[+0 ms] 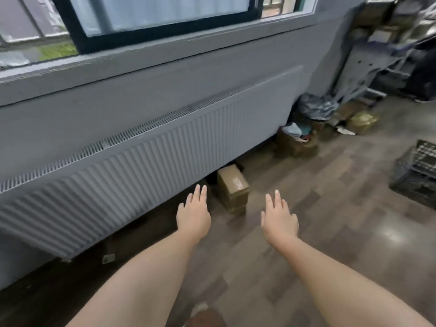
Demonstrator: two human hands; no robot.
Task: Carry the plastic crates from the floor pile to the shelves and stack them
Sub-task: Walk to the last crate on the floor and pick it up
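Hands reach out in front of the person, both with nothing in them. The left hand [194, 217] has its fingers straight and close together, palm down, and it hangs in the air over the floor [306, 232]. The right hand [279, 219] is the same: flat, fingers a little spread, holding nothing and touching nothing. The two hands are side by side with a gap between them.

The black plastic crates [418, 172] sit on the floor far over at the right edge of the view. They are well apart from both hands, and they are off to the right of the right hand and a bit farther ahead. One crate seems to sit on top of another, but the edge of the view cuts them off, so how many there are is hard to tell.

A long grey radiator [141, 171] runs along the wall under a window [165, 15], to the left of the left hand. A small brown cardboard box [232, 188] stands on the floor just past the left hand's fingertips, near the bottom of the radiator. More boxes and bags sit in the far corner, blurry. Some shelves [389, 55] stand at the top right, also blurry.
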